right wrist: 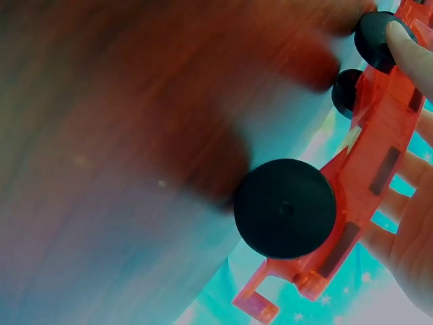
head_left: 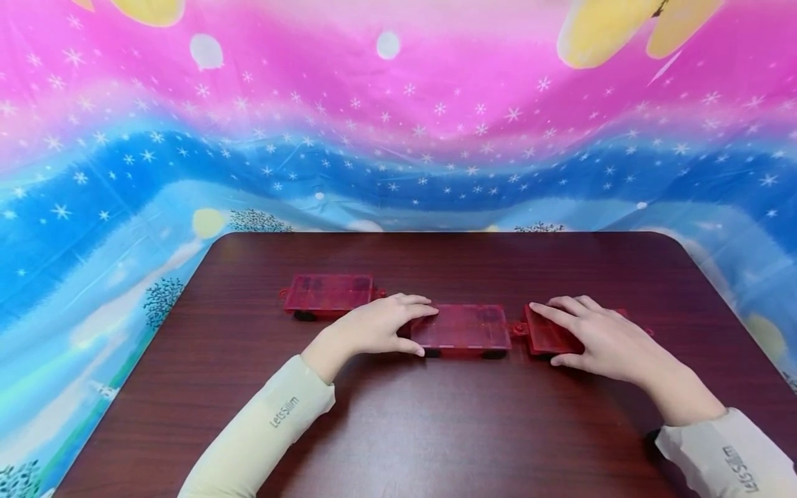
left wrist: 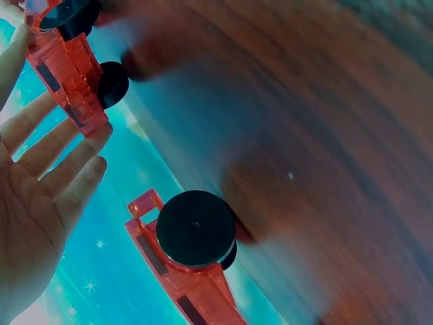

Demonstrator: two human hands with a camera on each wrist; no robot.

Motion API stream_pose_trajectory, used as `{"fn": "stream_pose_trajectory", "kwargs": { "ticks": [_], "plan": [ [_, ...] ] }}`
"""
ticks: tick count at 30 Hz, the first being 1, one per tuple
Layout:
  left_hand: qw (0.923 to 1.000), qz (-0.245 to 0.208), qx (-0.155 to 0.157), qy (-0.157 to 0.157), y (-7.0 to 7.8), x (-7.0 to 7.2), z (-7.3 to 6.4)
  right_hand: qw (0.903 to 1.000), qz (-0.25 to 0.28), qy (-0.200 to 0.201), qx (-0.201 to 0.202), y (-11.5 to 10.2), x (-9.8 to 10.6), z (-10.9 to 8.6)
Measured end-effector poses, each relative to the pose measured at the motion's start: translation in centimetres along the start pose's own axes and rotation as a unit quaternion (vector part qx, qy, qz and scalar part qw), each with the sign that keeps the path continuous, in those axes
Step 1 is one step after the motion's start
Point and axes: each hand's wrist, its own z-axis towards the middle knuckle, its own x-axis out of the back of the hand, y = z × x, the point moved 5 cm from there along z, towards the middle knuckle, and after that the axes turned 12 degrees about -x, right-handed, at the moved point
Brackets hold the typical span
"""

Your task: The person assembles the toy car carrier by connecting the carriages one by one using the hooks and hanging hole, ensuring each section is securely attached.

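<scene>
Three red translucent toy wagon bases with black wheels stand in a row on the table. My left hand [head_left: 381,326] holds the left end of the middle wagon base [head_left: 463,328], thumb at its near edge and fingers at the far edge. My right hand [head_left: 602,340] grips the right wagon base [head_left: 554,333] across its top, and in the right wrist view the thumb lies on a black wheel [right wrist: 382,42]. Between these two bases, their hooks [head_left: 519,329] meet; whether they are linked I cannot tell. Behind my left wrist stands the left wagon base [head_left: 328,294], untouched.
The dark brown wooden table [head_left: 411,422] has rounded far corners. A pink and blue cloth [head_left: 398,138] with snowflakes hangs behind it and down its sides. A small dark object [head_left: 652,443] shows beside the right sleeve.
</scene>
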Motion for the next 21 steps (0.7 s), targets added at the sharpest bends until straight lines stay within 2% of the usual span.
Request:
{"fn": "stream_pose_trajectory", "kwargs": {
  "ticks": [4, 9, 21],
  "plan": [
    [1.0, 0.001, -0.001, 0.006, 0.0, 0.5, -0.6, 0.9999, 0.017, 0.0, 0.002, -0.2, 0.4, 0.0],
    [0.9994, 0.004, -0.004, 0.033, -0.5, 1.6, -1.9, 0.9988, 0.046, 0.008, 0.013, -1.0, 1.5, 0.4],
    [0.9955, 0.015, 0.039, 0.085, -3.6, 4.0, -5.8, 0.9961, 0.082, -0.018, 0.025, -4.3, 1.8, 2.9]
  ]
}}
